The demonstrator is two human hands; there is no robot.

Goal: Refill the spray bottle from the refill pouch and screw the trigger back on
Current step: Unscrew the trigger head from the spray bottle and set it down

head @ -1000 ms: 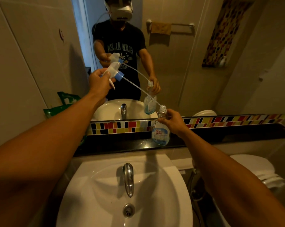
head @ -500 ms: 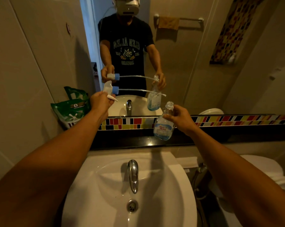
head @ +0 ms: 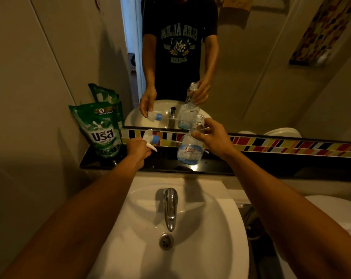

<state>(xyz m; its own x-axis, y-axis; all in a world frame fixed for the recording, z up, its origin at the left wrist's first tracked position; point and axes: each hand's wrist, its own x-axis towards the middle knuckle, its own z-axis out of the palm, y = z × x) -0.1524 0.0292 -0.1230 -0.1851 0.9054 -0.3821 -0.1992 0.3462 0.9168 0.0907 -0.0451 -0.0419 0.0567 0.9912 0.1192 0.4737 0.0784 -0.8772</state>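
My right hand [head: 213,137] grips the neck of the clear spray bottle [head: 189,151], which is tilted above the black ledge with its mouth uncapped and a little blue liquid at the bottom. My left hand [head: 137,149] holds the white trigger head [head: 150,138] with its blue collar, low over the ledge and just left of the bottle; its dip tube points toward the bottle. The green refill pouch [head: 102,129] stands upright at the ledge's left end against the wall.
The black ledge [head: 251,164] runs under a mirror [head: 251,67] with a coloured tile strip. Below it are the white basin [head: 211,228] and chrome tap [head: 170,208]. A toilet [head: 331,214] sits at the right. The wall closes in on the left.
My left hand has lowered the trigger head from high above the bottle down to ledge level. The dip tube is out of the bottle. My view has tilted down.
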